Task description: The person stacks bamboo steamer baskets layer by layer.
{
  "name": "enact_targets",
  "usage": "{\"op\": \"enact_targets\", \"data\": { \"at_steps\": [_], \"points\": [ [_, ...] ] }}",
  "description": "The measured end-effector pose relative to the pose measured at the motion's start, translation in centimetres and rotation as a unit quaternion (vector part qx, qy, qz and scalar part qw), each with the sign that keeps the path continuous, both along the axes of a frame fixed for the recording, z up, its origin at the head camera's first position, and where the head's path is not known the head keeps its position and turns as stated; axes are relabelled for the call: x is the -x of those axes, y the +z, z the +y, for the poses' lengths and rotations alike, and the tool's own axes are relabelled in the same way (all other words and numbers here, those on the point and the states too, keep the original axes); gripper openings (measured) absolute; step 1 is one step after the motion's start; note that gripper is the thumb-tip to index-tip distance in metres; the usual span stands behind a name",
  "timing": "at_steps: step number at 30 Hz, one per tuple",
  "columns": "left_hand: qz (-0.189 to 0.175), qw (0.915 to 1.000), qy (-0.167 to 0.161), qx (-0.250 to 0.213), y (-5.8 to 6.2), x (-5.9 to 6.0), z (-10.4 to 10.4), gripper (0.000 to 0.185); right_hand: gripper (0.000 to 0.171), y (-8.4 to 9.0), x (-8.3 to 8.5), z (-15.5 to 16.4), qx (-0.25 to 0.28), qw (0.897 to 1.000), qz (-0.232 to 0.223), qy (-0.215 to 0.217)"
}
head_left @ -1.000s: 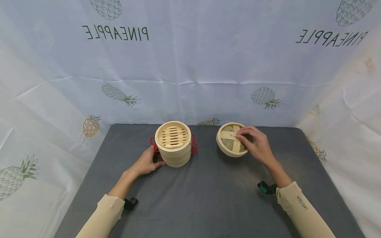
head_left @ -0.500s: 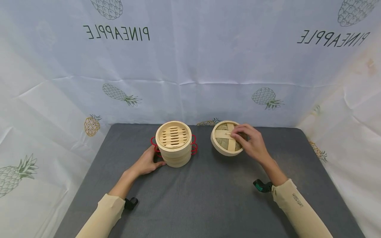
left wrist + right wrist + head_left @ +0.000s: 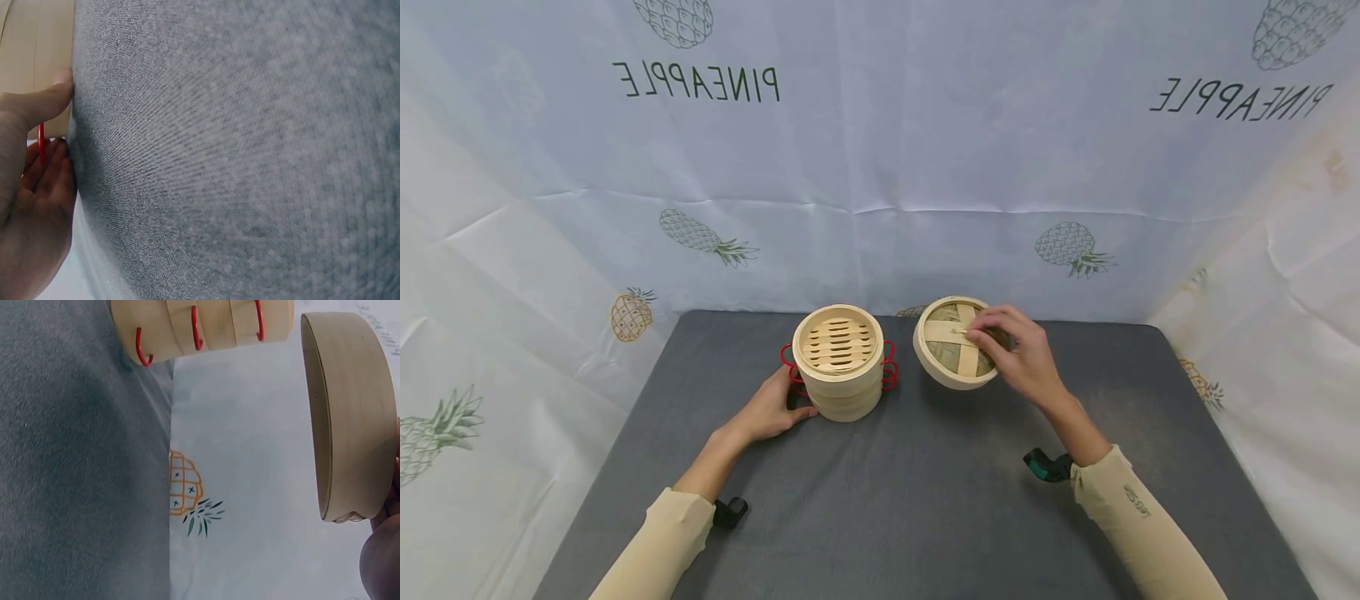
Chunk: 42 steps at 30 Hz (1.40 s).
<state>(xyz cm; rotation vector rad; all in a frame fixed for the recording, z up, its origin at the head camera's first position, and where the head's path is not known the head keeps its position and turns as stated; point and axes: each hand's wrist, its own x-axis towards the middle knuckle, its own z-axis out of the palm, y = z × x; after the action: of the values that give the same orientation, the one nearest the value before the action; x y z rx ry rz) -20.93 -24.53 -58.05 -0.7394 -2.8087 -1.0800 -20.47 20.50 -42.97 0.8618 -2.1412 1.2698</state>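
Observation:
A stack of bamboo steamer baskets (image 3: 838, 362) with red wire handles (image 3: 889, 375) stands open-topped at the back middle of the grey table (image 3: 925, 508). My left hand (image 3: 771, 408) holds its lower left side; in the left wrist view the thumb (image 3: 44, 100) presses the bamboo wall (image 3: 34, 44) and the fingers lie by a red handle. My right hand (image 3: 1011, 354) pinches the small handle on top of a bamboo lid (image 3: 943, 358), which hangs tilted just right of the stack. The right wrist view shows the lid (image 3: 350, 412) off the table, beside the stack (image 3: 206, 325).
A white cloth printed with pineapples (image 3: 880, 150) walls the table at the back and both sides. Small camera mounts sit at my left wrist (image 3: 730, 510) and right wrist (image 3: 1045, 467). Bare grey table lies in front of the steamer.
My right hand has carried the lid left and slightly up, from the right of the table to just beside the stack. The left hand has stayed on the stack.

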Motion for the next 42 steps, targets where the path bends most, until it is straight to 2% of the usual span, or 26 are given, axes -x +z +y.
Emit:
{"op": "enact_targets", "data": {
  "at_steps": [9, 16, 19, 24, 27, 29, 34, 35, 41, 42],
  "points": [
    [0.024, 0.9988, -0.015, -0.041, 1.8, -1.0, 0.5, 0.084, 0.023, 0.5, 0.3, -1.3, 0.018, 1.0, 0.003, 0.003],
    [0.001, 0.9998, -0.008, -0.02, 0.1, -0.2, 0.1, 0.083, 0.022, 0.9, 0.3, -2.0, 0.021, 1.0, -0.001, 0.002],
    [0.003, 0.9997, -0.012, -0.024, 0.0, -0.1, 0.0, 0.083, 0.021, 1.0, 0.3, -2.3, 0.019, 1.0, 0.001, 0.001],
    [0.019, 0.9988, -0.022, -0.041, 1.5, -0.8, 0.4, 0.084, 0.022, 1.4, 0.4, -2.8, 0.022, 1.0, 0.007, 0.01],
    [0.015, 0.9983, -0.027, -0.05, 3.0, -1.5, 0.8, 0.082, 0.022, 1.7, 0.5, -3.2, 0.027, 0.999, 0.009, 0.016],
    [0.017, 0.9987, -0.025, -0.041, 2.7, -1.4, 0.7, 0.083, 0.021, 1.8, 0.6, -3.5, 0.027, 0.999, 0.012, 0.018],
    [-0.005, 0.9999, -0.007, -0.007, -0.3, 0.2, -0.3, 0.087, 0.022, 2.3, 1.0, -4.4, 0.031, 0.999, 0.017, 0.027],
    [-0.009, 0.9999, -0.005, -0.002, -0.5, 0.4, -0.3, 0.087, 0.021, 2.4, 1.0, -4.5, 0.032, 0.999, 0.017, 0.029],
    [-0.006, 0.9999, -0.006, -0.008, -0.5, 0.3, -0.3, 0.085, 0.019, 3.1, 1.3, -5.3, 0.029, 0.999, 0.025, 0.033],
    [-0.003, 0.9998, -0.015, -0.014, 0.0, -0.1, -0.2, 0.083, 0.019, 3.2, 1.4, -5.4, 0.029, 0.999, 0.027, 0.034]
  ]
}}
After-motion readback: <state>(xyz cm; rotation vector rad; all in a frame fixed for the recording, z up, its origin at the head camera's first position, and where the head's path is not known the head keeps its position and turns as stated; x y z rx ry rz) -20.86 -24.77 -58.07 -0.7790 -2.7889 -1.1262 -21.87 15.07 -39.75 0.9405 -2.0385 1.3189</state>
